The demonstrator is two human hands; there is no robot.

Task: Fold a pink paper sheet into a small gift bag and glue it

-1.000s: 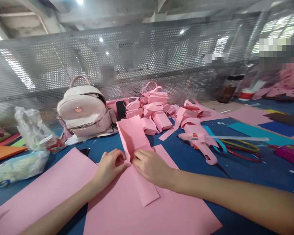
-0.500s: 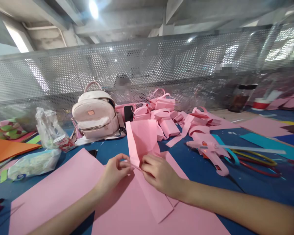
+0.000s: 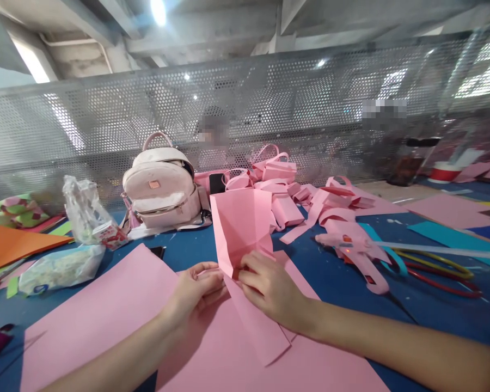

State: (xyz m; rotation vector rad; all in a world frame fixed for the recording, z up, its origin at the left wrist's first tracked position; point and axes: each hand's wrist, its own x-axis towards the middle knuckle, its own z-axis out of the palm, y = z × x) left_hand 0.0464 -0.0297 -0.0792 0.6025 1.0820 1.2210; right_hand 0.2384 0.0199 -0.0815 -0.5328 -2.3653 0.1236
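A creased piece of pink paper (image 3: 245, 223) stands partly folded up in front of me, its lower strip stretching toward me. My right hand (image 3: 271, 291) is closed on its fold, with fingertips tucked inside. From the other side my left hand (image 3: 200, 286) pinches the paper's left lower corner between thumb and fingers. Flat pink sheets (image 3: 212, 359) lie beneath both hands, and another large pink sheet (image 3: 106, 310) is spread to the left. A pink glue gun (image 3: 361, 258) with a long clear stick rests to the right, its small light glowing.
Behind stand a pale pink backpack (image 3: 161, 188) and a heap of folded pink paper pieces (image 3: 286, 209). Plastic bags (image 3: 63, 269) lie at left. Red and yellow handled tools (image 3: 443, 277) lie right. A perforated metal panel (image 3: 139, 109) closes off the back.
The upright part of the pink paper has opened wider, showing more of its inner face. My left fingers have closed further at its corner. The view has shifted slightly.
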